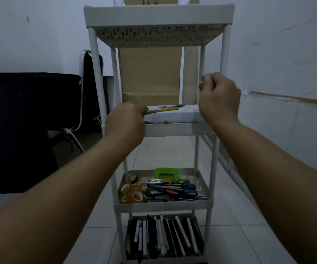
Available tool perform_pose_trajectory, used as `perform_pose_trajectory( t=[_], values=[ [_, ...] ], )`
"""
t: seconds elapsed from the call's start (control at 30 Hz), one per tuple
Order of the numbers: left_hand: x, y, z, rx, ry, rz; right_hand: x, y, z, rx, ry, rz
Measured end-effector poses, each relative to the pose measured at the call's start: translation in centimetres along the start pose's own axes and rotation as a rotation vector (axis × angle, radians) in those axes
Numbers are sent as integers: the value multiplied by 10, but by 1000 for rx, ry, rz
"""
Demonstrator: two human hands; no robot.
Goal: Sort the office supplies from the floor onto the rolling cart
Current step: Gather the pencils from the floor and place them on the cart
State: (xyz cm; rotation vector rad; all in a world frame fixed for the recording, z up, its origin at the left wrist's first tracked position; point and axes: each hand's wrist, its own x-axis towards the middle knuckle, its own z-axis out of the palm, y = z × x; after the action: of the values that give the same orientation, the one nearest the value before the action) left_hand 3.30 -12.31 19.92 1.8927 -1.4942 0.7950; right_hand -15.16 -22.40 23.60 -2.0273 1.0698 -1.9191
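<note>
With the yellow pencil [162, 109] pinched in the left hand [124, 122] over the second shelf [180, 129] of the rolling cart [158, 15], it is best laid flat beside the pencils already there, while the right hand [218, 96], curled and seemingly empty, is kept clear.

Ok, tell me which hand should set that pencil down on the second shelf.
Left. The left hand already pinches the yellow pencil right over the second shelf, where other pencils lie. The right hand is curled higher up by the cart's post and seems to hold nothing.
</note>
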Motion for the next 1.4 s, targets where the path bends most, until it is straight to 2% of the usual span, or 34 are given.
perform_pose_trajectory(
  t=[0.07,0.13,0.27,0.37,0.5,0.6,0.7,0.8,0.97,1.1,1.2,1.4],
  values=[
    [16,0,6,90,-168,-33,-8,5,0,-55,-74,-49],
    [25,0,10,112,-265,-65,-21,12,4,-108,-184,-117],
    [29,-2,12,15,-285,-172,-39,26,8,-121,-263,-113],
    [15,0,11,-88,-147,-176,-50,28,6,-98,-217,-132],
    [-27,13,4,-248,205,-71,-79,28,-11,-51,-68,-108],
    [-80,32,19,-417,265,-90,-127,48,-34,30,-7,45],
    [-156,55,58,-499,119,-177,-206,101,-63,-31,-129,409],
    [-245,78,101,-531,-155,-319,-304,157,-97,-210,-304,765],
    [-384,112,146,-567,-619,-582,-430,211,-143,-361,-544,1115],
    [-461,139,158,-532,-906,-644,-483,225,-159,-461,-715,1220],
    [-492,156,162,-493,-1051,-602,-506,226,-164,-484,-850,1220],
    [-515,179,159,-456,-1156,-518,-516,223,-164,-551,-874,1148]
  ],
)
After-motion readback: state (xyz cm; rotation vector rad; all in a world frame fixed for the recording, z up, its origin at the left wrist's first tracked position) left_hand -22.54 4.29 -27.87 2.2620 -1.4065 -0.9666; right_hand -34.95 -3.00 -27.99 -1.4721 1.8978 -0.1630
